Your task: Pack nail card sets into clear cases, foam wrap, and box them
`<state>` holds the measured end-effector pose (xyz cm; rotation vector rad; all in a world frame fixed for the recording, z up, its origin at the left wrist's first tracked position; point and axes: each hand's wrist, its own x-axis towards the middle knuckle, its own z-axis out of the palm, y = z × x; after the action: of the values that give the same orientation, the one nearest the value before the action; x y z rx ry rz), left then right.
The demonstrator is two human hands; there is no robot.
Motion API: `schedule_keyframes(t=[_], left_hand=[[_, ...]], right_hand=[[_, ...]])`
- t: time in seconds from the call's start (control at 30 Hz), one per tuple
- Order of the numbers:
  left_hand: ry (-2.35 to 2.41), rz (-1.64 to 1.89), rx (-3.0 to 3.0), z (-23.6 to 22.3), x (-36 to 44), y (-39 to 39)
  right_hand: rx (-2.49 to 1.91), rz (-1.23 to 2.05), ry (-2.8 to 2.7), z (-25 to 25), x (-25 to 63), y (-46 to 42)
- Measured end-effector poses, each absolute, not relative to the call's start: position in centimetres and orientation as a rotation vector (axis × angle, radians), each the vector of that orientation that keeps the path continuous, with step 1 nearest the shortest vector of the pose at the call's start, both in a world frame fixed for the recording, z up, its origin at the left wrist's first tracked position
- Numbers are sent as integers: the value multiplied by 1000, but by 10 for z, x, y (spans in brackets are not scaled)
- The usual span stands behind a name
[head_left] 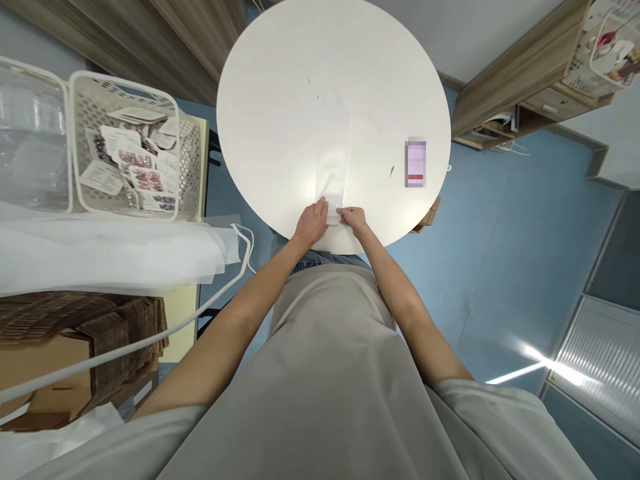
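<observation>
A long white cloth strip (pixel 332 175) lies flat on the round white table (pixel 280 100), running away from me. My left hand (pixel 311 221) rests on its near end with curled fingers pinching the fabric. My right hand (pixel 354 218) pinches the same near end from the right side. Both hands sit at the table's front edge, close together.
A small purple and white card (pixel 415 163) lies on the table's right side. To my left stand a white basket (pixel 80 113) of printed packets, clear plastic sheeting (pixel 100 253) and cardboard boxes (pixel 60 347). Wooden shelving (pixel 520 73) stands at right, above blue floor.
</observation>
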<state>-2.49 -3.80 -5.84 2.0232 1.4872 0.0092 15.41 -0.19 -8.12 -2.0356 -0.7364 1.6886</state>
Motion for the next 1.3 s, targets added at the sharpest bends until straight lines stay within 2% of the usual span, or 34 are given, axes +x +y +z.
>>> schedule_keyframes(t=[0.17,0.27,0.37,0.53,0.9,1.13,1.3], left_hand=[[1506,27,2040,-55,-20,-28],[1449,47,2074,-52,-23,-23],[1383,57,2070,-51,-28,-21],[1315,-16,2037,-50,-38,-19],[1452,105,1633,-42,-52,-35],[1649,299,1205,-51,-56,-27],[1867,288,1043,-65,-45,-19]], right_hand=[[-2035,1636,-929,-78,159,-1],[-2062,1356,-1448,-70,171,-5],[-1830,1101,-2056,-62,180,-10],[-1583,1029,-2494,-59,181,-10],[-1601,1206,-2369,-52,186,-23],[-1912,1352,-1985,-56,174,-17],[-2170,1342,-1783,-57,159,-10]])
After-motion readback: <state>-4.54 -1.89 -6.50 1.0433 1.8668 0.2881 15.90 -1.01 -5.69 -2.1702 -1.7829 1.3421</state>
